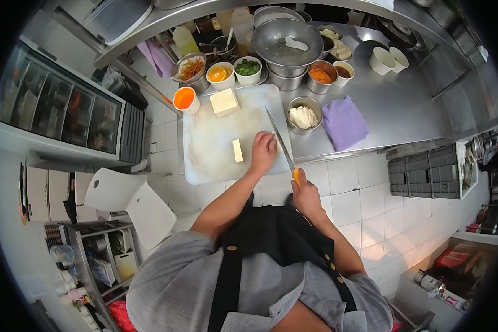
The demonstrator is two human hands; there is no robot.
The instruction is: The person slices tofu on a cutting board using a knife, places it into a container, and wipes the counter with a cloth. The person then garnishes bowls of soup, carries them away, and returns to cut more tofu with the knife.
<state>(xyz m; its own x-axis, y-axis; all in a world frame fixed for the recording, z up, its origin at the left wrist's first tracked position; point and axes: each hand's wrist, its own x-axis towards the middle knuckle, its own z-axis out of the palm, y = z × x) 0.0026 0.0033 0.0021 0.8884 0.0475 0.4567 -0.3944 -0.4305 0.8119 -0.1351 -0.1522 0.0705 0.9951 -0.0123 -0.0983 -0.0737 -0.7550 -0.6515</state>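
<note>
My right hand [306,193] grips the yellow handle of a long kitchen knife [280,138], whose blade points away from me over the right side of the white cutting board [205,160]. Close to the left of the blade, my left hand [264,151] has its fingers curled down on a small pale yellow piece [279,145], mostly hidden by the fingers and blade. A thin pale yellow stick [237,150] lies left of that hand. Toward the board's far edge sits a larger pale yellow block [224,103], possibly tofu or cheese.
Behind the board stand a tub of orange liquid [186,99], a tub of chopped greens [247,69] and a large metal bowl [288,47]. To the right are a metal cup with white food [304,115] and a purple cloth [345,123]. A white chair [133,199] stands at left.
</note>
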